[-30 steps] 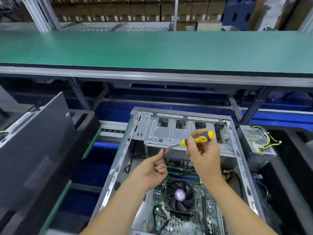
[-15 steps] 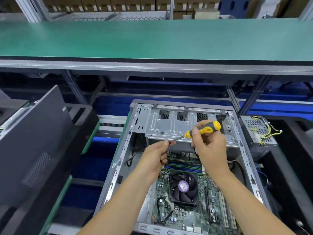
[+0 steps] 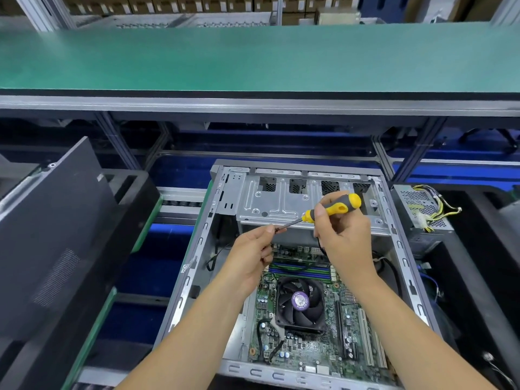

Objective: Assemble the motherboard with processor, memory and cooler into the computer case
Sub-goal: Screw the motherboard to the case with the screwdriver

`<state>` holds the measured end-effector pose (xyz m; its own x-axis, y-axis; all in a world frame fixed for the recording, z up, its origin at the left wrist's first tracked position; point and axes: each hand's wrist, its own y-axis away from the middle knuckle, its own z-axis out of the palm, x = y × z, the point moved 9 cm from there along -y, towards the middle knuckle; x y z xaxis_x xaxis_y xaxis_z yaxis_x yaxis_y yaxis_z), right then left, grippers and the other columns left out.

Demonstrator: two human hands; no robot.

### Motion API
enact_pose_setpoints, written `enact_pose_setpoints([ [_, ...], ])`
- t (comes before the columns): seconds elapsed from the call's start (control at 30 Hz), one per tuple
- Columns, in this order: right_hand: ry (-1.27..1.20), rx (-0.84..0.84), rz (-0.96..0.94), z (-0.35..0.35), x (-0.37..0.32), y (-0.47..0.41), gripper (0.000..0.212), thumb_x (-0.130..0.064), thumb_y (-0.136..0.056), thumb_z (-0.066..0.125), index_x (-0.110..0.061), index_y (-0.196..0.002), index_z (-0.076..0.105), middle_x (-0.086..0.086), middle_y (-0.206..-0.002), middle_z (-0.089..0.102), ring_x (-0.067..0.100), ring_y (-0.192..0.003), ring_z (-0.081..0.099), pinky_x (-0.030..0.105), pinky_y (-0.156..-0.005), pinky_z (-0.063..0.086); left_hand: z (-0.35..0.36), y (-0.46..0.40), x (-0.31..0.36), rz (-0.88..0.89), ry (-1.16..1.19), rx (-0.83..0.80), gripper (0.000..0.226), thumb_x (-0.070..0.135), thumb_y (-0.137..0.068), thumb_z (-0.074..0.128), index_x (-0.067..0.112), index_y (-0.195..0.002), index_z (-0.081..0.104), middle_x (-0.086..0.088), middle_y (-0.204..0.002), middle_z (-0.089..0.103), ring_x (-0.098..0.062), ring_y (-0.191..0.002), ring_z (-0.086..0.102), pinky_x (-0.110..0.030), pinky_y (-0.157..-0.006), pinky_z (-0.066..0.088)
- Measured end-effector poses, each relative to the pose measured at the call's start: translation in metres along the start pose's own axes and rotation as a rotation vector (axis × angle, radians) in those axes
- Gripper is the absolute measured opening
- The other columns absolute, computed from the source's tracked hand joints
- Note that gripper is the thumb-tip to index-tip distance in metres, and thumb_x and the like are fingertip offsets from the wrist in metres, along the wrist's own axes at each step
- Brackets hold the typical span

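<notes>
Head view showed the right hand (image 3: 344,243) gripping a yellow-and-black-handled screwdriver (image 3: 332,208) while the left hand (image 3: 253,257) pinched its tip, apparently seating a screw for fastening the green motherboard (image 3: 306,344) in the open grey metal computer case (image 3: 197,266).

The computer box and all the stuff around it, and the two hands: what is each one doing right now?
computer case: open, lying flat.
motherboard: inside the case.
cooler: sitting on the motherboard.
memory: in its slots.
screwdriver: held above the case, tip pointing left.
right hand: grips the screwdriver handle.
left hand: fingers pinch at the screwdriver tip.
power supply: outside the case, to the right.
</notes>
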<state>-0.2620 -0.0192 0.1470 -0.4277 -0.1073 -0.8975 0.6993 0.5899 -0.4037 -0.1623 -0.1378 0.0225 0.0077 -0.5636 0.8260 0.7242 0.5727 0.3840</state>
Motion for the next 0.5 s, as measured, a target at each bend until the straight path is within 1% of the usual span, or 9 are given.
enact_pose_setpoints([
  [0.07, -0.032, -0.039, 0.029, 0.001, 0.004, 0.0, 0.008, -0.031, -0.089, 0.058, -0.031, -0.082, 0.053, 0.011, -0.06, 0.054, 0.03, -0.049, 0.052, 0.041, -0.044, 0.044, -0.002, 0.0, 0.001, 0.009, -0.018, 0.026, 0.019, 0.014, -0.098, 0.051, 0.006, -0.095, 0.068, 0.005, -0.084, 0.068, -0.002, -0.041, 0.027, -0.013, -0.042, 0.029],
  [0.13, -0.089, -0.103, 0.078, 0.005, 0.01, 0.0, 0.012, -0.023, -0.09, 0.061, -0.021, -0.082, 0.053, 0.01, -0.06, 0.06, 0.025, -0.046, 0.059, 0.03, -0.043, 0.044, -0.007, 0.0, 0.001, 0.005, -0.002, 0.065, 0.019, 0.013, -0.098, 0.05, 0.005, -0.095, 0.067, 0.002, -0.077, 0.058, -0.002, -0.04, 0.026, -0.013, -0.041, 0.028],
  [0.17, -0.127, -0.136, 0.113, 0.007, 0.013, 0.001, 0.015, -0.021, -0.09, 0.062, -0.017, -0.081, 0.052, 0.011, -0.06, 0.063, 0.026, -0.047, 0.062, 0.028, -0.042, 0.044, -0.009, 0.0, 0.002, 0.002, 0.021, 0.082, 0.019, 0.013, -0.098, 0.05, 0.005, -0.096, 0.066, 0.003, -0.072, 0.052, -0.002, -0.039, 0.026, -0.013, -0.041, 0.028],
  [0.2, -0.16, -0.163, 0.145, 0.008, 0.015, 0.001, 0.017, -0.02, -0.09, 0.063, -0.015, -0.079, 0.05, 0.012, -0.06, 0.064, 0.028, -0.048, 0.064, 0.027, -0.04, 0.044, -0.01, 0.0, 0.002, 0.002, 0.047, 0.094, 0.019, 0.014, -0.098, 0.05, 0.004, -0.097, 0.066, 0.004, -0.068, 0.05, -0.002, -0.039, 0.026, -0.013, -0.041, 0.028],
  [0.23, -0.177, -0.178, 0.168, 0.009, 0.017, 0.0, 0.02, -0.019, -0.09, 0.063, -0.013, -0.077, 0.049, 0.013, -0.06, 0.065, 0.029, -0.047, 0.064, 0.027, -0.04, 0.043, -0.011, 0.0, 0.004, 0.005, 0.068, 0.099, 0.019, 0.014, -0.098, 0.049, 0.004, -0.097, 0.065, 0.006, -0.065, 0.053, -0.002, -0.039, 0.026, -0.013, -0.041, 0.028],
  [0.27, -0.176, -0.18, 0.182, 0.008, 0.018, -0.001, 0.023, -0.019, -0.09, 0.064, -0.011, -0.076, 0.048, 0.013, -0.059, 0.065, 0.028, -0.045, 0.062, 0.027, -0.039, 0.043, -0.011, 0.001, 0.005, 0.007, 0.078, 0.097, 0.019, 0.014, -0.099, 0.049, 0.004, -0.097, 0.065, 0.008, -0.062, 0.056, -0.002, -0.038, 0.026, -0.013, -0.04, 0.028],
  [0.33, -0.146, -0.161, 0.193, 0.005, 0.02, -0.002, 0.028, -0.023, -0.088, 0.066, -0.006, -0.074, 0.049, 0.012, -0.057, 0.064, 0.023, -0.041, 0.057, 0.024, -0.04, 0.04, -0.01, 0.002, 0.004, 0.0, 0.073, 0.099, 0.019, 0.015, -0.098, 0.049, 0.003, -0.099, 0.064, 0.01, -0.057, 0.056, -0.001, -0.038, 0.026, -0.013, -0.04, 0.029],
  [0.4, -0.127, -0.134, 0.187, 0.001, 0.02, -0.004, 0.031, -0.025, -0.087, 0.067, -0.002, -0.076, 0.051, 0.01, -0.056, 0.062, 0.02, -0.041, 0.053, 0.023, -0.04, 0.039, -0.011, 0.004, -0.001, -0.029, 0.075, 0.115, 0.019, 0.017, -0.098, 0.051, 0.003, -0.103, 0.064, 0.012, -0.051, 0.049, -0.002, -0.039, 0.026, -0.014, -0.041, 0.029],
  [0.5, -0.087, -0.127, 0.173, 0.0, 0.019, -0.005, 0.028, -0.026, -0.088, 0.066, -0.005, -0.076, 0.053, 0.011, -0.056, 0.061, 0.02, -0.042, 0.054, 0.025, -0.041, 0.041, -0.01, 0.006, -0.006, -0.074, 0.087, 0.111, 0.026, 0.023, -0.097, 0.053, 0.002, -0.104, 0.066, 0.012, -0.045, 0.036, -0.004, -0.04, 0.023, -0.015, -0.04, 0.028],
])
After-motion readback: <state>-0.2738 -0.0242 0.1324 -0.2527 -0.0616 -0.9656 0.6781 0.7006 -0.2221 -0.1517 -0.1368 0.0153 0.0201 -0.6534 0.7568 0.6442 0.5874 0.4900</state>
